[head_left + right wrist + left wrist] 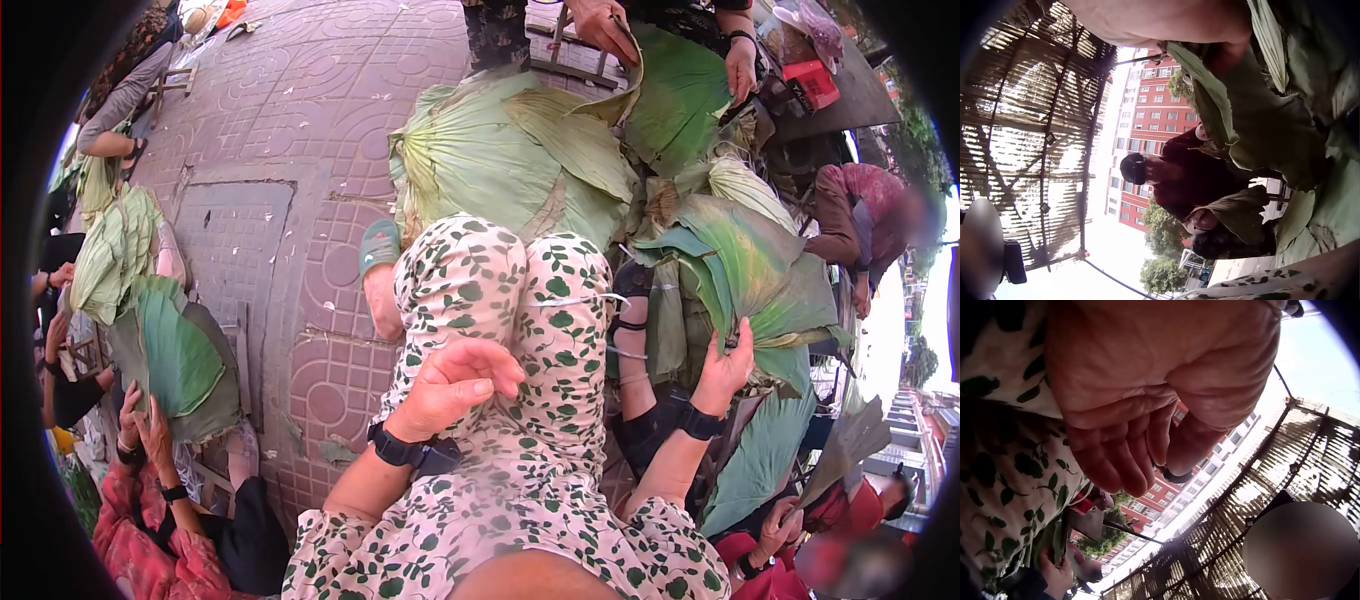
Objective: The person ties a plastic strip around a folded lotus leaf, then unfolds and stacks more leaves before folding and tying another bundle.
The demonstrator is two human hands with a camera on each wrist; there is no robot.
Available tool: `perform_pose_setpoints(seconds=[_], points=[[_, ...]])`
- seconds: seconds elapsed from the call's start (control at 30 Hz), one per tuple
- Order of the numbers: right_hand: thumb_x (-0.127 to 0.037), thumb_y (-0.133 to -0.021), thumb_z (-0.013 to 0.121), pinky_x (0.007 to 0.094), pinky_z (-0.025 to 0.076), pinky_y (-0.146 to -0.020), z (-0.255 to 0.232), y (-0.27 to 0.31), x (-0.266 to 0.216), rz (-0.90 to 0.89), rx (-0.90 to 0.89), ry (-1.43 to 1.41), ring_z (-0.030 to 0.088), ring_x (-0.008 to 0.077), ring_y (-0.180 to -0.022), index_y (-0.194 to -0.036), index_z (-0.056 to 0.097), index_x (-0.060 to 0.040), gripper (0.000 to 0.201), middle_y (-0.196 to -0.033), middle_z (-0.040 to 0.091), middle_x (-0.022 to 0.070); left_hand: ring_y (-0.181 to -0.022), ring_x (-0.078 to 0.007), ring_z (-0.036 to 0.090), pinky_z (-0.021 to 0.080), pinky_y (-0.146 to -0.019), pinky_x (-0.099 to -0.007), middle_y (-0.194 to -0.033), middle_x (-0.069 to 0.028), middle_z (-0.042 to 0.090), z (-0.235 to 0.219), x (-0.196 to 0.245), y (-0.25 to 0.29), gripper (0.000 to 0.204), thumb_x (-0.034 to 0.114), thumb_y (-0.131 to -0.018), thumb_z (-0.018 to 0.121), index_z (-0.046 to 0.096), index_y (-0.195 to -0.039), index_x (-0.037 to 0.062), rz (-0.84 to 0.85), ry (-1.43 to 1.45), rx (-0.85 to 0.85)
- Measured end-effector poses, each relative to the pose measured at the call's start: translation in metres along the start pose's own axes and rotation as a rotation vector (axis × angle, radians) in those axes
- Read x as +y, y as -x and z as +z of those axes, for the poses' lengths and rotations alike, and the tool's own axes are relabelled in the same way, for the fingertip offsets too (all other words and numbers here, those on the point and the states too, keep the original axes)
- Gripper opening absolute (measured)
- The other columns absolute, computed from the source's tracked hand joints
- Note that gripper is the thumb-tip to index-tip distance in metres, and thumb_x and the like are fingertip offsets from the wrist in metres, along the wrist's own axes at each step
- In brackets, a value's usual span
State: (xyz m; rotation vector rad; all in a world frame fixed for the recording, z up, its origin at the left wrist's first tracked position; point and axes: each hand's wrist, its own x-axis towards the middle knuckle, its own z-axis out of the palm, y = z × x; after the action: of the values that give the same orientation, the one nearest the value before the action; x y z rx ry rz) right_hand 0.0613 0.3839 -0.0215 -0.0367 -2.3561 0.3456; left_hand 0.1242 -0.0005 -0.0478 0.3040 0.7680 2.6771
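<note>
Above the patterned trousers (560, 290), my left hand (455, 385) hangs with relaxed, slightly bent fingers and nothing in it; its palm (1166, 369) fills the top of the left wrist view. On the right, my right hand (727, 370) pinches the lower edge of a bunch of large green leaves (745, 265), some with brown and yellow patches. The right wrist view shows that hand (1179, 22) at the top, its fingertips partly hidden by the leaves (1260, 106). A wide pile of pale green leaves (480, 150) lies just beyond the knees.
Across the pile, another person's hands (605, 25) hold a big leaf (675, 95). People with leaves sit at left (180, 350) and lower right (770, 530). A sandalled foot (380, 250) is beside the left knee on paving (340, 130). More leaves (760, 460) lie below my right hand.
</note>
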Motion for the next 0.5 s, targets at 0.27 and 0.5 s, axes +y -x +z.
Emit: perform_pose_setpoints(seconds=[0.27,0.5], points=[[-0.005,-0.074,0.069,0.0341,0.047,-0.08,-0.076,0.004,0.012,0.118,-0.056,0.096,0.061,0.0272,-0.088,-0.119,0.053,0.0001,0.048,-0.099,0.062,0.0183,-0.09,-0.0223,0.06,0.047,-0.082,-0.0329,-0.105,-0.0162,0.059,0.001,-0.001,0.002,0.031,0.005,-0.083,0.057,0.052,-0.113,0.0006,0.003,-0.025,0.03],[-0.013,-0.078,0.066,0.0352,0.045,-0.084,-0.144,0.002,0.003,0.08,-0.072,0.24,0.06,0.0286,-0.093,-0.12,0.052,0.0002,0.047,-0.104,0.062,0.0188,-0.09,-0.0219,0.06,0.048,-0.081,-0.0327,-0.103,-0.0157,0.06,0.001,-0.003,0.002,0.031,0.006,-0.083,0.057,0.052,-0.113,0.0006,0.02,-0.021,0.028]])
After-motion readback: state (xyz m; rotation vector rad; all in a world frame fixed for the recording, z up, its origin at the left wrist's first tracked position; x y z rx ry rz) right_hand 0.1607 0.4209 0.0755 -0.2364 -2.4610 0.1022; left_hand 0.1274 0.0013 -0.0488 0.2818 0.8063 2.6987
